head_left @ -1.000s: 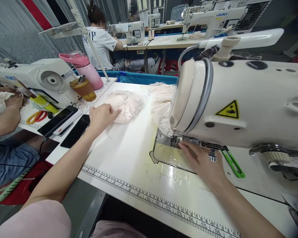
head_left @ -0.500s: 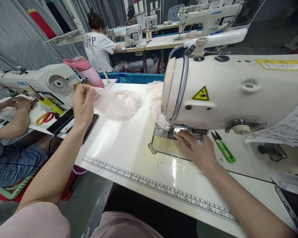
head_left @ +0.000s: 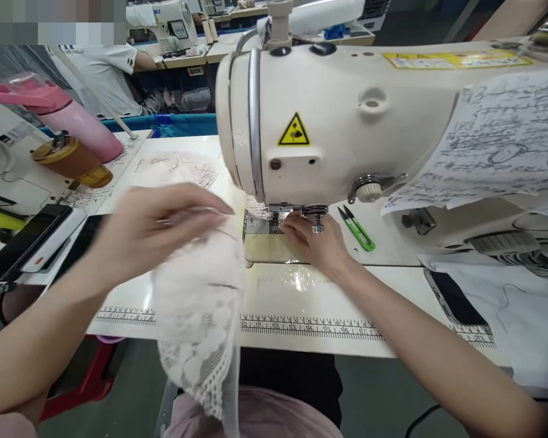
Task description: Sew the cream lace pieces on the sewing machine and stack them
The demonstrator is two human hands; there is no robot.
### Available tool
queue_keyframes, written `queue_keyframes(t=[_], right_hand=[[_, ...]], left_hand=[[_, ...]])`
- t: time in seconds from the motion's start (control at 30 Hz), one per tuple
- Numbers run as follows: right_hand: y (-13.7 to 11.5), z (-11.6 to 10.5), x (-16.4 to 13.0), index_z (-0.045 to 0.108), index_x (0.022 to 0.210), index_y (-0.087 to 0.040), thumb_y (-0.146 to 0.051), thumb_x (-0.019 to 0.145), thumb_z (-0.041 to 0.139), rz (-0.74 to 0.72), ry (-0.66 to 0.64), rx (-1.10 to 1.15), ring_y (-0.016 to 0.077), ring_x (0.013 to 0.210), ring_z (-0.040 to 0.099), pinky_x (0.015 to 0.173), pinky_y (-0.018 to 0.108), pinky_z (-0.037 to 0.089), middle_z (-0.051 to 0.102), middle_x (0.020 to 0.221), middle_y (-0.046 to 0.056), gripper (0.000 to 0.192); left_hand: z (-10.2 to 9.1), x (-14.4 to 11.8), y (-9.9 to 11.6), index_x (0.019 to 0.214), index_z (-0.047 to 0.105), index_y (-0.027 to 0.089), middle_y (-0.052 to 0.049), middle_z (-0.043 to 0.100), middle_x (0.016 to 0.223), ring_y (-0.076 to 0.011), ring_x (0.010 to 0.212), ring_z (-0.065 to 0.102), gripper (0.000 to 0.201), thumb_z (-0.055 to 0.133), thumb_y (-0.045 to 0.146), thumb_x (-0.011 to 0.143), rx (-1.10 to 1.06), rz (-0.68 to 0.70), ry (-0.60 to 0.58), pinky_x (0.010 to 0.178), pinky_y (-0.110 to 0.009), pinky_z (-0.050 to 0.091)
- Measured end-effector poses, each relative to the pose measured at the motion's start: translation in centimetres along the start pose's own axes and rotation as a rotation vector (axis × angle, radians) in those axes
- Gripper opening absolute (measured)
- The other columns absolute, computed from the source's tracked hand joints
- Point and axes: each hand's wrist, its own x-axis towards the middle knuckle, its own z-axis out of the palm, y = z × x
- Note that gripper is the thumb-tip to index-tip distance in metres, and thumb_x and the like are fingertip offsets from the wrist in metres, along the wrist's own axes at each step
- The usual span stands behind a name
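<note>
My left hand (head_left: pixel 153 234), slightly blurred, pinches the top of a pale lace piece (head_left: pixel 201 322) between thumb and fingers. The lace hangs down over the table's front edge, its scalloped border lowest. Left of the needle area of a white sewing machine (head_left: pixel 329 115), that hand is apart from the machine. My right hand (head_left: pixel 322 240) reaches under the machine head, fingertips together beside the presser foot (head_left: pixel 274 222). Whatever those fingertips hold, if anything, is hidden. More lace (head_left: pixel 257 208) shows behind the foot, partly covered by the machine head.
Green thread snips (head_left: pixel 357 230) lie right of my right hand. A phone (head_left: pixel 456 298) rests farther right. A pink bottle (head_left: pixel 68 115), a brown cup (head_left: pixel 75 161) and dark devices are at left. A printed ruler (head_left: pixel 301 328) runs along the front edge. A person in white sits beyond.
My left hand has come from the far left towards me and the machine, lifting the lace off the tabletop so it hangs. My right hand stays by the presser foot. The view has turned right.
</note>
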Motion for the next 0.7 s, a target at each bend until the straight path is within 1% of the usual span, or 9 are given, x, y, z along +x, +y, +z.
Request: queue_keyframes(t=[0.07,0.1,0.13,0.2,0.27,0.33,0.47,0.6,0.7], right_hand=[[0.1,0.2,-0.1,0.071,0.089,-0.023,-0.030,0.095,0.048,0.006,0.018,-0.002,0.0181,0.078,0.058,0.074,0.032,0.042,0.070,0.083,0.004,0.025],[0.2,0.2,-0.2,0.071,0.092,-0.023,-0.029,0.095,0.048,0.010,0.028,-0.005,0.0181,0.078,0.058,0.074,0.032,0.042,0.070,0.083,0.004,0.025],[0.3,0.2,-0.3,0.071,0.095,-0.023,-0.028,0.095,0.047,0.011,0.037,-0.011,0.0180,0.077,0.058,0.074,0.032,0.042,0.070,0.082,0.003,0.025],[0.4,0.1,-0.5,0.070,0.102,-0.023,-0.024,0.095,0.046,-0.004,0.050,-0.031,0.0174,0.076,0.058,0.072,0.032,0.042,0.070,0.081,0.002,0.025],[0.3,-0.3,-0.6,0.069,0.106,-0.023,-0.017,0.093,0.046,-0.061,0.061,-0.059,0.0159,0.074,0.059,0.070,0.031,0.041,0.071,0.083,0.001,0.026],[-0.1,-0.8,-0.5,0.068,0.104,-0.023,-0.008,0.089,0.046,-0.180,0.071,-0.077,0.0135,0.075,0.060,0.069,0.030,0.041,0.073,0.091,-0.002,0.030],[-1.0,-1.5,-0.4,0.066,0.100,-0.022,-0.002,0.085,0.048,-0.463,0.053,-0.081,0.0108,0.092,0.062,0.069,0.029,0.040,0.073,0.104,-0.006,0.031],[-1.2,-1.8,-0.5,0.066,0.100,-0.021,0.000,0.085,0.045,-0.387,-0.035,-0.237,0.0100,0.075,0.058,0.062,0.031,0.034,0.073,0.098,-0.006,0.033],[-0.8,-2.0,-0.6,0.066,0.100,-0.023,-0.004,0.087,0.046,-0.322,-0.092,-0.285,0.0099,0.066,0.054,0.065,0.032,0.034,0.072,0.098,-0.005,0.031]], left_hand=[[4.1,3.2,0.4,0.104,0.068,0.022,0.002,0.072,0.081,-0.0115,0.063,0.064,0.026,0.055,0.042,0.094,-0.157,0.063,-0.204,0.054,-0.022,0.047],[5.9,4.3,0.5,0.106,0.068,0.021,0.000,0.072,0.083,-0.0125,0.064,0.064,0.027,0.055,0.041,0.094,-0.108,0.081,-0.241,0.055,-0.022,0.047],[7.3,4.8,0.5,0.107,0.068,0.020,-0.002,0.072,0.088,-0.0146,0.068,0.065,0.026,0.056,0.038,0.093,0.010,0.091,-0.238,0.057,-0.024,0.047],[9.2,4.4,0.5,0.099,0.069,0.016,-0.006,0.072,0.090,-0.0196,0.076,0.067,0.023,0.053,0.033,0.095,0.234,0.131,-0.138,0.061,-0.029,0.050],[10.0,2.8,0.8,0.094,0.068,0.014,-0.007,0.071,0.090,-0.0213,0.079,0.067,0.025,0.048,0.028,0.097,0.319,0.202,-0.062,0.062,-0.031,0.053],[10.4,0.8,1.3,0.102,0.067,0.011,-0.010,0.072,0.098,-0.0222,0.085,0.068,0.024,0.047,0.023,0.097,0.329,0.327,-0.041,0.065,-0.033,0.057],[11.4,-1.2,1.8,0.120,0.060,0.002,-0.017,0.065,0.124,-0.0296,0.117,0.060,0.031,0.051,0.015,0.093,0.377,0.472,-0.016,0.093,-0.041,0.056],[12.2,-0.7,1.2,0.129,0.054,0.001,-0.018,0.059,0.133,-0.0308,0.127,0.054,0.041,0.046,0.017,0.093,0.316,0.481,-0.091,0.101,-0.043,0.053],[12.3,-0.1,0.6,0.135,0.050,0.001,-0.018,0.055,0.138,-0.0320,0.131,0.049,0.046,0.044,0.018,0.092,0.297,0.470,-0.118,0.103,-0.044,0.051]])
